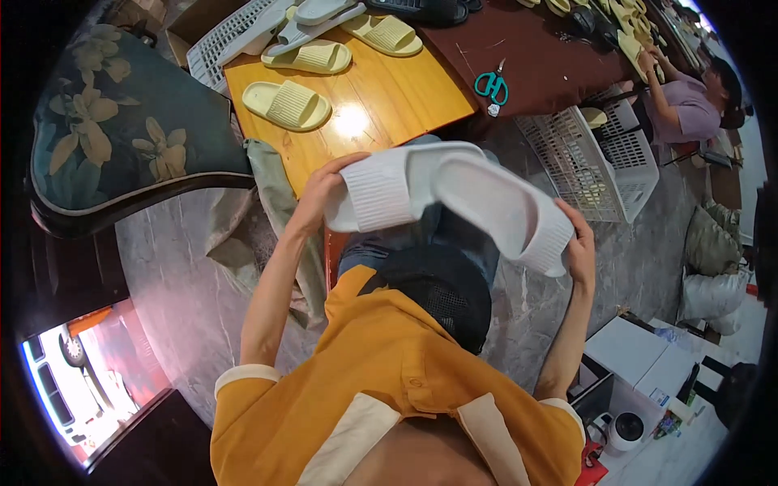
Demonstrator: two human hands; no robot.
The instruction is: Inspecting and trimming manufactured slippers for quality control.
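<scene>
In front of my chest I hold a pair of pale grey slide slippers. My left hand grips the left slipper at its ribbed strap, with the fingers wrapped over its outer edge. My right hand is closed on the strap end of the right slipper, which slants down to the right with its footbed showing. The heel ends overlap or lie close together in the middle. Beyond my hands, a yellow slipper rests on the wooden tabletop.
More yellow slippers and grey ones lie at the table's far side. Teal-handled scissors are on the dark red cloth. A white basket stands right, near a seated person. A floral chair is left.
</scene>
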